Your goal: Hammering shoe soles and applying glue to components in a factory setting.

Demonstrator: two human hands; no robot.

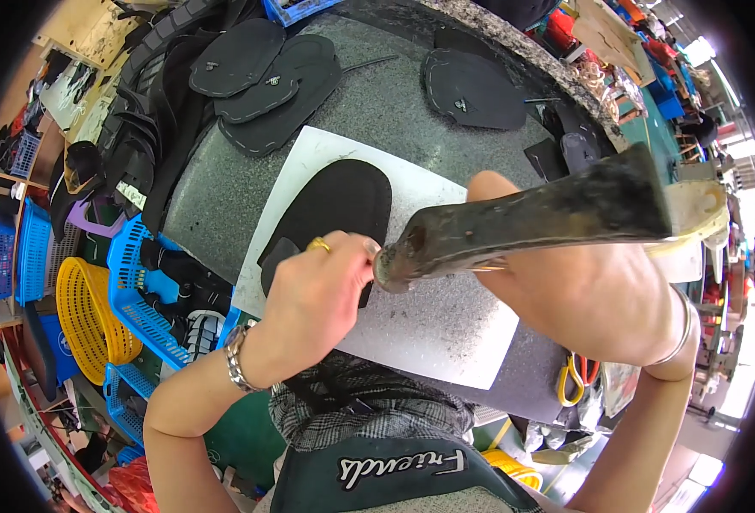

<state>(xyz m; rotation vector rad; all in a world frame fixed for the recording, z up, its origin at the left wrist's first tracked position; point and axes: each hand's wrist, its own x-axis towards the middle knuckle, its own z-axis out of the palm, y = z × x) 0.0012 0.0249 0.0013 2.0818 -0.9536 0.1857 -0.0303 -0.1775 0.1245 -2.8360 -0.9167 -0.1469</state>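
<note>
My right hand (574, 295) is closed around a hammer (531, 214), whose dark, worn metal rises close to the camera. The hammer's round end (388, 272) is by the fingertips of my left hand (318, 286). That left hand has thumb and finger pinched together over the work; whatever is between them is hidden. Beneath it, a black rounded sole-shaped piece (343, 192) lies flat on a white board (433, 184). A smaller dark piece (277, 261) shows at its left edge, partly covered by my left hand.
Black cut pieces with pale stitched edges (266, 94) lie stacked at the far left; another black piece (471, 90) is at the far right. Blue baskets (142, 295) and a yellow basket (95, 321) stand at the left. Yellow-handled scissors (571, 380) are near the right front edge.
</note>
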